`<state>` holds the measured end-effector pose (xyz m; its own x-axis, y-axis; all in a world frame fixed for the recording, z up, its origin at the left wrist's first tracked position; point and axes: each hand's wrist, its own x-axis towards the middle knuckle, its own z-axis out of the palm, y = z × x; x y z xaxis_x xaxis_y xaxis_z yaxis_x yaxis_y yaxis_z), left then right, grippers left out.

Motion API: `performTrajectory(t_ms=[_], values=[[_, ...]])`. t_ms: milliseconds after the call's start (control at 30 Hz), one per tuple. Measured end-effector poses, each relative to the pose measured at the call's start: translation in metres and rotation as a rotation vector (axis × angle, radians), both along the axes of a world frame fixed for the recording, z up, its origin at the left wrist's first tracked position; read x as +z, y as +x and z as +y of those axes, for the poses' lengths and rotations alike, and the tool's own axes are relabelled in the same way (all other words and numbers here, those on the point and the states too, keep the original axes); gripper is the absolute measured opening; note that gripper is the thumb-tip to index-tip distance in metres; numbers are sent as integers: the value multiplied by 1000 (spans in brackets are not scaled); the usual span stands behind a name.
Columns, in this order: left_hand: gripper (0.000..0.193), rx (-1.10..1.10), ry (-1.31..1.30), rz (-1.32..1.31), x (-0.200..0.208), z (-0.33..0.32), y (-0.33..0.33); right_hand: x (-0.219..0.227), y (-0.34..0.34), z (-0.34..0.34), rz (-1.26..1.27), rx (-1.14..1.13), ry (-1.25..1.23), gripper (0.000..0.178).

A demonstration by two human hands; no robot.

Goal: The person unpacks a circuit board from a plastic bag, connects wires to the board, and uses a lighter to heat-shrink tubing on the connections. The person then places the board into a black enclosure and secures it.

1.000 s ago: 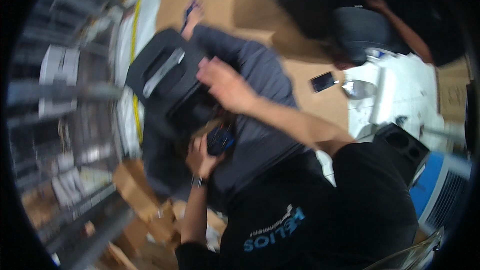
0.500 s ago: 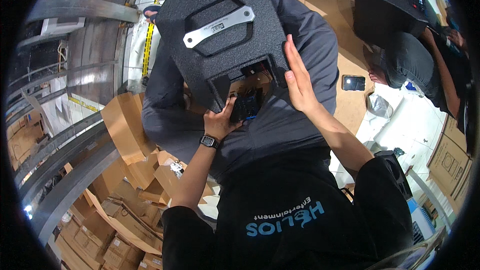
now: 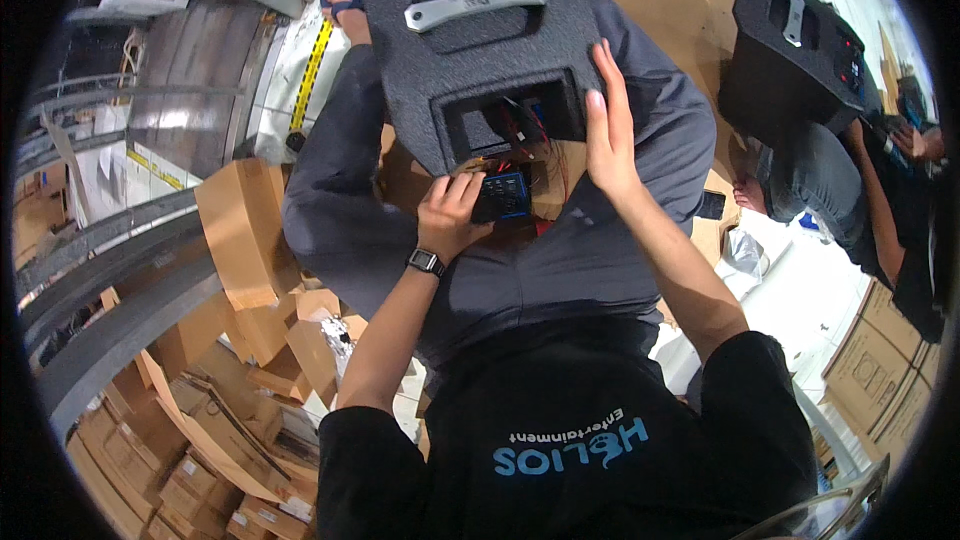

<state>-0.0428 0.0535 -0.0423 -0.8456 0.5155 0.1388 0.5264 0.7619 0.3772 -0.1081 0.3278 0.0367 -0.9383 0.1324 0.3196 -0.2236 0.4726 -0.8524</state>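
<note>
A black textured speaker cabinet [image 3: 480, 50] is propped on the lap, over grey trousers [image 3: 560, 260], with its silver metal handle [image 3: 478, 2] facing up. A rectangular opening is cut in the near face, and red and black wires [image 3: 525, 130] can be seen spilling out of it.

The left hand [image 3: 450, 215] is clamped around a small black control panel [image 3: 500, 195] with a blue face, held just below the opening and still tied to the wires. A dark watch [image 3: 425, 262] is worn on that wrist.

The right hand [image 3: 608, 130] is laid flat against the right side of the cabinet, fingers stretched out and together, nothing gripped, just pressed on the casing.

Flattened cardboard boxes [image 3: 240, 240] are piled to the left on the floor, near a grey metal rack [image 3: 130, 270]. A second black speaker cabinet [image 3: 790, 50] is seen at the upper right, resting on another person's lap; that person's hands are too small and far off to be made out properly.
</note>
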Motion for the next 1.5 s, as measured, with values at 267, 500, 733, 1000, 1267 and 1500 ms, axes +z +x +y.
performTrajectory(t_ms=[267, 500, 733, 1000, 1267, 1500], values=[[95, -100, -140, -103, -24, 3, 15, -6, 27, 0, 4, -6, -37, 55], [103, -78, -200, -165, -14, 6, 18, -8, 19, 7, -8, 27, -11, 54], [99, -54, -279, -234, -15, 8, 19, -8, 25, 12, -27, 75, 26, 57], [104, -33, -362, -411, -24, 6, 31, -13, 65, 23, -190, 132, 6, 65], [106, -175, -262, -303, -48, -4, 46, -19, 105, 25, -248, 169, 58, 66], [109, -174, -277, -323, -51, -4, 44, 27, 66, 21, -5, 102, 241, 70]])
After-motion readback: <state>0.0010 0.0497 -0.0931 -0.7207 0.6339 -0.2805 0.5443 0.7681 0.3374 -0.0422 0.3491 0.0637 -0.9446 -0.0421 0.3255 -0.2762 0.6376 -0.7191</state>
